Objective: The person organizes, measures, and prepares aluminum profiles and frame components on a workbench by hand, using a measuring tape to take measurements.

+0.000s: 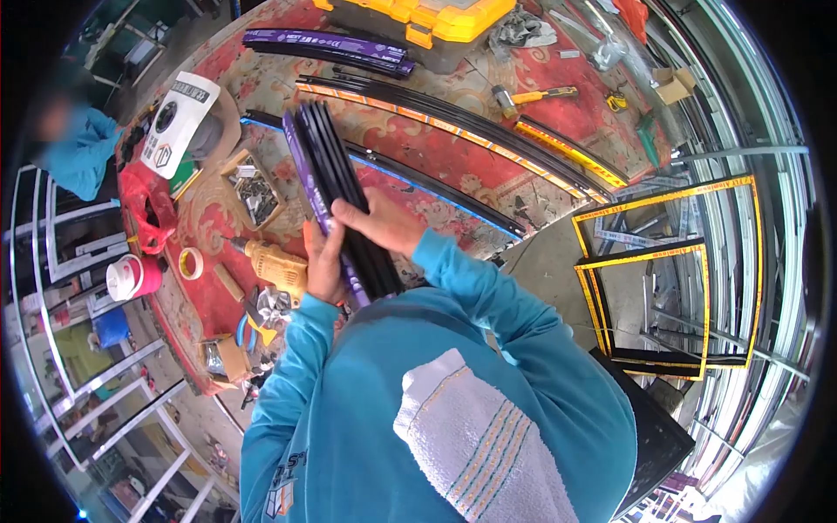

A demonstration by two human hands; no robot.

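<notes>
A bundle of black profiles (336, 174), with purple tape along its left side, stands tilted close to my body. My left hand (324, 261) is closed around its lower left side. My right hand (384, 222) grips it from the right, with the thumb lying across the front. Just left of my left hand lies a yellow drill (277, 266). Behind the bundle, a long black profile with a blue strip (427, 187) crosses the red patterned carpet (418, 144).
Orange-taped profiles (453, 131), purple-taped profiles (327, 44), a hammer (532, 96) and a yellow toolbox (427, 22) lie beyond. A box of screws (253, 187) is at left. Yellow-taped frames (645, 253) stand at right. Another person (83, 152) is at far left.
</notes>
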